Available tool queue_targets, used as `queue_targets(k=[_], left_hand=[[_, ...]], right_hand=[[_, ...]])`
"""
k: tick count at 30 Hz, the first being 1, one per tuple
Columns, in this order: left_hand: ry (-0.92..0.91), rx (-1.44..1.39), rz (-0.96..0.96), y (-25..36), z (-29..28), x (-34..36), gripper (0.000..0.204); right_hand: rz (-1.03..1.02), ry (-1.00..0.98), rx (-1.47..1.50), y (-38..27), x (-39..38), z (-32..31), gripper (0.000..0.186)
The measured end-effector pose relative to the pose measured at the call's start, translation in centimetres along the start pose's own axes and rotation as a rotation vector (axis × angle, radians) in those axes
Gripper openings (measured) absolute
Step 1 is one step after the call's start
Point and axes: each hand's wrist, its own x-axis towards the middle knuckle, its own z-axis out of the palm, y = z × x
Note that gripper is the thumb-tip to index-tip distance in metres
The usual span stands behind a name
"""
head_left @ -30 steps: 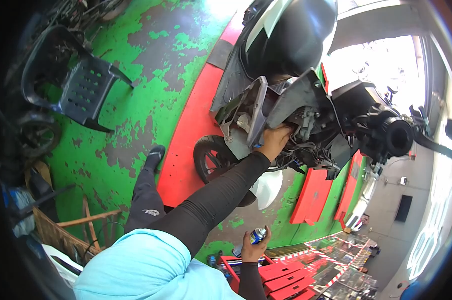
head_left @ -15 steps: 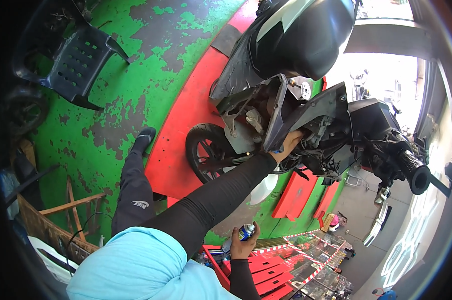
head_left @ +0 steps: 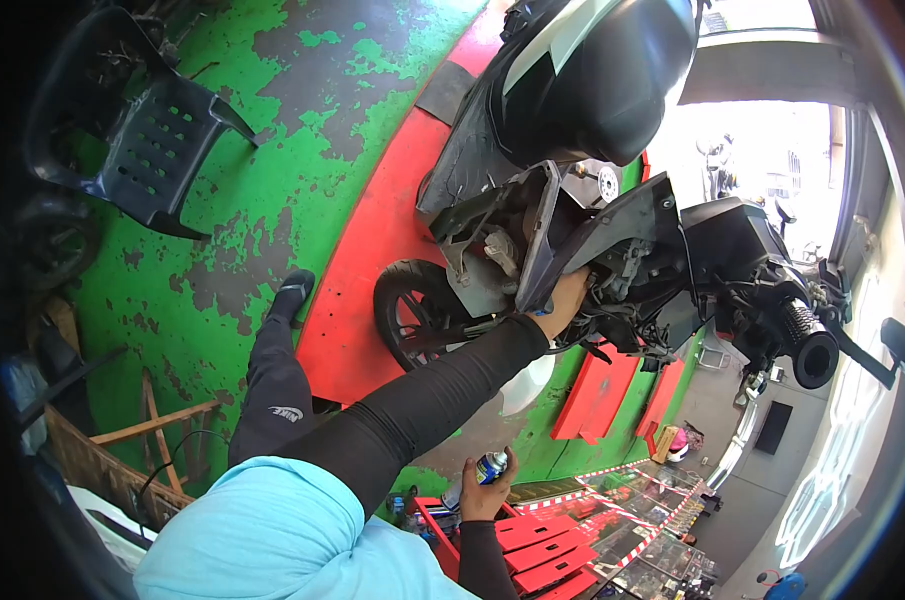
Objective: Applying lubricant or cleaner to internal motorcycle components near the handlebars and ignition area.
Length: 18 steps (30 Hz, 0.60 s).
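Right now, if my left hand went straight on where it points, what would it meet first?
Your left hand would probably meet the exposed grey mechanical parts just ahead, though the depth there is hard to judge.

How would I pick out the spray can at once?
Find the black scooter, then look below it in the picture, to the right hand. The spray can is in its grip: blue and yellow with a silver top, unlike the red slotted bars nearby.
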Motion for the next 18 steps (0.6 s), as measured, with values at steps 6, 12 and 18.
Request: queue_targets(k=[6, 12, 18], left_hand=[[-0.114, 0.289, -0.165, 1.5, -0.8, 0.4, 0.016], [0.080, 0.140, -0.119, 1.9, -0.7, 0.2, 0.016], [0.164, -0.006, -0.024, 1.0, -0.6, -0.1, 0.019]], right_hand=[[0.049, 0.017, 0.021, -0.9, 0.3, 0.1, 0.067], [0.094, 0.002, 0.045, -0.3, 0.7, 0.7, 0.067], [0.108, -0.025, 0.052, -0.3, 0.7, 1.5, 0.066]])
